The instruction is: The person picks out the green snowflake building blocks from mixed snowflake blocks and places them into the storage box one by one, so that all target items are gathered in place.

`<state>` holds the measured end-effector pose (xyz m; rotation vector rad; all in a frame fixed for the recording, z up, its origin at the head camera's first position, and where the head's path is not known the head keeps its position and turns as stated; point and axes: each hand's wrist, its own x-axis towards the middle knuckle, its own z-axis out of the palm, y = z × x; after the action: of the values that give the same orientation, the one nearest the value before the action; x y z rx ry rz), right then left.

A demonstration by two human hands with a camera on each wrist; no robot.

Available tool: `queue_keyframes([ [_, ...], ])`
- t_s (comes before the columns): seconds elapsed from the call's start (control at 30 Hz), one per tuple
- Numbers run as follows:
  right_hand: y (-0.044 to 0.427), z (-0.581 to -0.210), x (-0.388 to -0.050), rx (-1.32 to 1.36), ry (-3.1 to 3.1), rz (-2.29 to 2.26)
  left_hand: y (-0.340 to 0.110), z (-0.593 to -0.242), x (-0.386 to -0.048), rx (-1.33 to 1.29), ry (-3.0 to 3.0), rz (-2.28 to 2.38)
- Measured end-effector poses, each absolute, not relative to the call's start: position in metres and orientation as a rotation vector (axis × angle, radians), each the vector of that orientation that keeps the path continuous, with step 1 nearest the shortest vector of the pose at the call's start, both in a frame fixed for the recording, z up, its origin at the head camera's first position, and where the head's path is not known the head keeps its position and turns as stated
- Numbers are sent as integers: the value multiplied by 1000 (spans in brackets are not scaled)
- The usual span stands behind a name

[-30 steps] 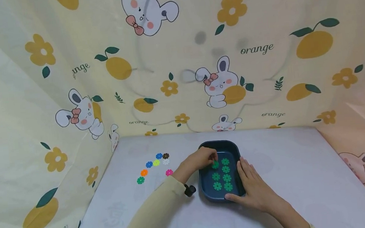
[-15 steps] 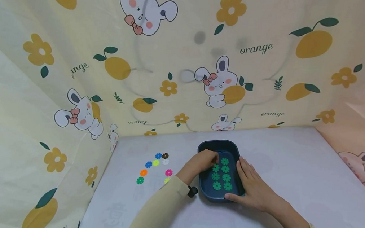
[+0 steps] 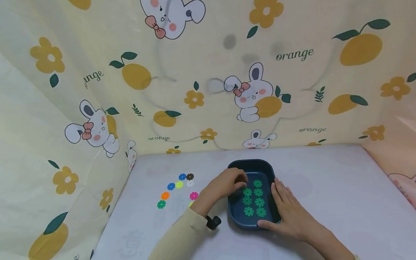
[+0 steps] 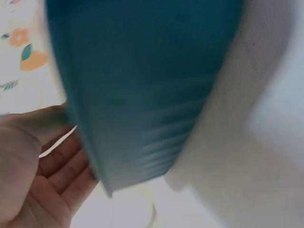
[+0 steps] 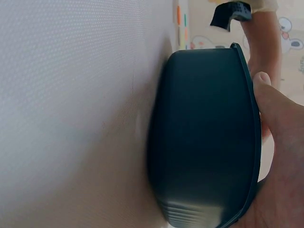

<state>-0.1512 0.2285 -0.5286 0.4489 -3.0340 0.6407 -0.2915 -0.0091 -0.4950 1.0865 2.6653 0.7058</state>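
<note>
A dark blue tray [image 3: 243, 224] sits on the table with several green flower-shaped discs [image 3: 259, 192] lying flat in it in two columns. My left hand [image 3: 228, 182] reaches over the tray's left rim, its loosely bent fingers just above the far end of the left column. Nothing shows between those fingers, though the tray wall [image 4: 142, 104] hides their tips in the left wrist view. Along the right rim lie the straight fingers of my right hand [image 3: 291, 215], with its thumb at the near right corner. In the right wrist view that thumb [image 5: 263, 83] touches the rim.
Left of the tray, loose flower-shaped discs lie on the white table [image 3: 130, 256]: a green disc [image 3: 161, 204], an orange disc [image 3: 165, 195], a pink disc [image 3: 194, 195], a brown disc [image 3: 190, 176] and several others. A printed curtain [image 3: 202, 64] hangs behind and at the sides.
The far green disc in the left column has shifted slightly nearer along it. My left hand's fingers have come off that disc. My right hand has stayed on the rim.
</note>
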Motion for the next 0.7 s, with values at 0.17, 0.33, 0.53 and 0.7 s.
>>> queue_keyframes([
  [0.17,229,-527,-152,431,-3043,645,-34,-489,-287,999,2673,911],
  [0.33,230,-527,-152,421,-3044,648,-64,-487,-283,872,2717,1027],
  [0.53,229,-523,-149,440,-3022,636,-102,-493,-281,757,2767,1056],
  [0.7,228,-523,-150,448,-3022,647,-133,-498,-277,662,2783,1115],
])
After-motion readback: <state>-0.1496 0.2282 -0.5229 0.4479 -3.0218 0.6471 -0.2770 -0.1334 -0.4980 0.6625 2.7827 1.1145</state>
